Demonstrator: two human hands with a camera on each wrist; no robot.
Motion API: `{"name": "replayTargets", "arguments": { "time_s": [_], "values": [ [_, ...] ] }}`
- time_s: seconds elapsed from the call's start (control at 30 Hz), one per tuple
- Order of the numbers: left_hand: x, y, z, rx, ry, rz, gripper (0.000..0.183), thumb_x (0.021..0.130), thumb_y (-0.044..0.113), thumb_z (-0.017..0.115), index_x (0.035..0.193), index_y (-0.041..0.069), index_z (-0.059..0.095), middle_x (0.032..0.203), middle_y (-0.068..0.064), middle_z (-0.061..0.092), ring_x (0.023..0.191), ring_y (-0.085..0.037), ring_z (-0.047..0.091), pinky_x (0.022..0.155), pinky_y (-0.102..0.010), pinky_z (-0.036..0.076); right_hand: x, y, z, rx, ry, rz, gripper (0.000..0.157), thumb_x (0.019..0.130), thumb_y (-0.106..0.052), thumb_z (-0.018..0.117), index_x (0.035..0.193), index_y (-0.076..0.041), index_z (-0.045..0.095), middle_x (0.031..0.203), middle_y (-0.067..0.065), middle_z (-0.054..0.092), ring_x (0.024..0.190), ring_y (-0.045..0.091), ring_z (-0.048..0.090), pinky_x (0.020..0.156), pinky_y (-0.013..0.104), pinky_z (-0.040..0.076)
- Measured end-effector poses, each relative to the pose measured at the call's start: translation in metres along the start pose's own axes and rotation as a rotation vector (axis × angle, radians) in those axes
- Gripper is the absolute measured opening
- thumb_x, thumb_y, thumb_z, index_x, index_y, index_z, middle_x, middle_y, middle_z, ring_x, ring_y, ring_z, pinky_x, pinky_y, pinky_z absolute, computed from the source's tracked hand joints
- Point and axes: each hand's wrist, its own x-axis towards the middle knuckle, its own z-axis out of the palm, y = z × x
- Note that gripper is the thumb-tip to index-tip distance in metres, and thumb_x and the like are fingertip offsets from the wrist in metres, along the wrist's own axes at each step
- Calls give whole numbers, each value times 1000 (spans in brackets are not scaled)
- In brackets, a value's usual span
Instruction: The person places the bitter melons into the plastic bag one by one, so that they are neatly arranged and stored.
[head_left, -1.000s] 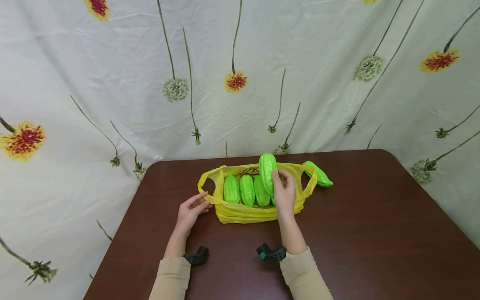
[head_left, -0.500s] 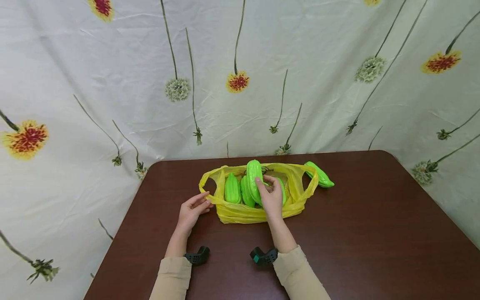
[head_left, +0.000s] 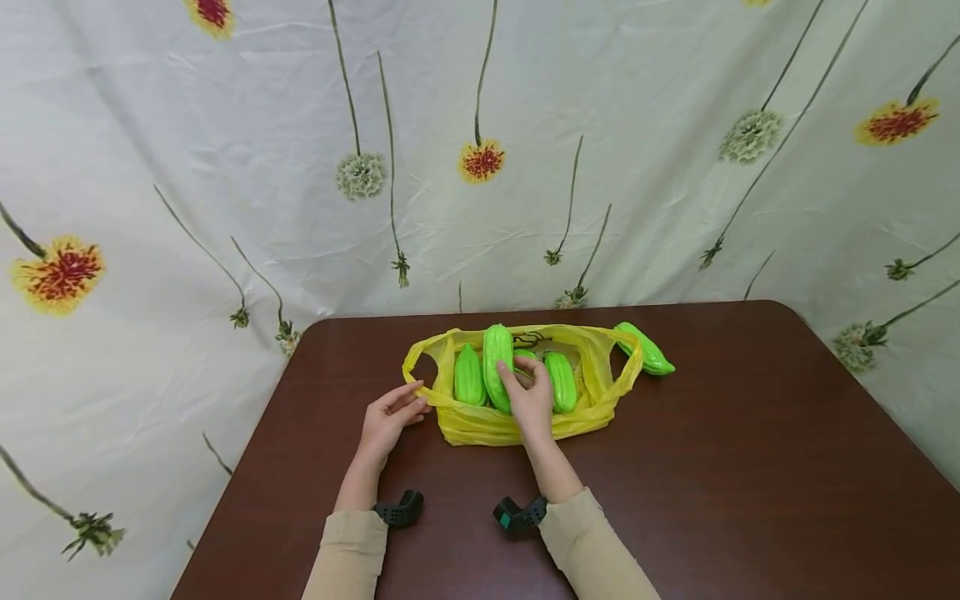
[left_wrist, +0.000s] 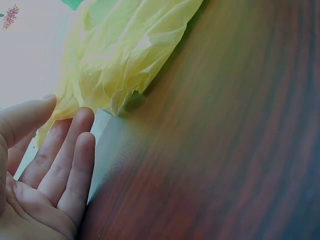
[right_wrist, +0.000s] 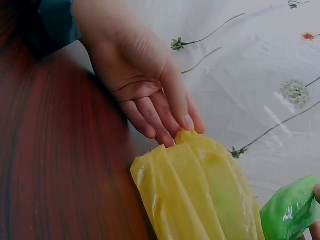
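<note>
A yellow plastic bag lies with its mouth open on the table, with several glossy green, ridged, gourd-shaped vegetables inside, such as one green vegetable at the left. My left hand pinches the bag's left handle between thumb and fingers; the left wrist view shows the gathered yellow plastic at the fingertips. My right hand grips another green vegetable upright over the bag's mouth, its lower end inside. In the right wrist view, this green vegetable and a few right fingertips show at the edge.
Outside the bag, one more green vegetable lies on the dark brown table, just beyond the right handle. A pale flowered cloth hangs behind the table's back edge.
My right hand has moved left and lowered the held green vegetable into the bag's mouth, uncovering another vegetable at the right. My left hand keeps its pinch on the handle.
</note>
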Motion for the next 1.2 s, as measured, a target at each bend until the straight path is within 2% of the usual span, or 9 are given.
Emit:
{"name": "replayTargets", "arguments": {
  "time_s": [0.27, 0.4, 0.5, 0.7, 1.03, 1.2],
  "values": [
    [-1, 2, 1, 1, -2, -3, 44, 87, 13, 68, 126, -3, 57, 92, -4, 68, 80, -15, 68, 75, -29, 55, -1, 6, 5, -6, 10, -28, 44, 88, -29, 68, 120, -3, 54, 123, 12, 52, 115, 28, 50, 88, 45, 47],
    [-6, 15, 3, 4, -12, -29, 43, 88, 8, 65, 127, -6, 54, 93, -7, 68, 84, -20, 68, 79, -34, 55, -2, 7, 7, -18, 23, -29, 44, 87, -30, 69, 120, -5, 54, 122, 11, 53, 116, 27, 49, 89, 45, 47],
    [-7, 18, 4, -8, -17, -39, 41, 89, 4, 64, 127, -7, 54, 93, -8, 68, 85, -23, 68, 80, -37, 54, -3, 8, 9, -19, 25, -34, 44, 87, -31, 68, 120, -5, 54, 123, 10, 52, 116, 27, 49, 88, 45, 47],
    [0, 4, 0, -12, -4, -30, 41, 87, 10, 67, 125, -2, 58, 92, -5, 68, 82, -18, 68, 78, -32, 55, -6, 8, 13, 0, 15, -39, 46, 89, -30, 66, 124, -3, 50, 127, 11, 50, 119, 28, 47, 90, 46, 46],
    [-1, 3, 1, -2, -1, -2, 42, 86, 14, 69, 124, -1, 59, 91, -4, 68, 80, -16, 68, 75, -28, 55, -7, 6, 13, 49, 1, -25, 45, 93, -28, 61, 127, -2, 48, 132, 14, 46, 124, 31, 42, 96, 49, 41],
    [-1, 3, 1, -5, 3, -1, 40, 86, 13, 69, 123, 0, 60, 90, -5, 68, 80, -16, 68, 74, -28, 56, -7, 6, 13, 66, -7, -41, 39, 95, -17, 57, 128, 1, 45, 133, 16, 44, 125, 32, 42, 97, 49, 41]
  ]
}}
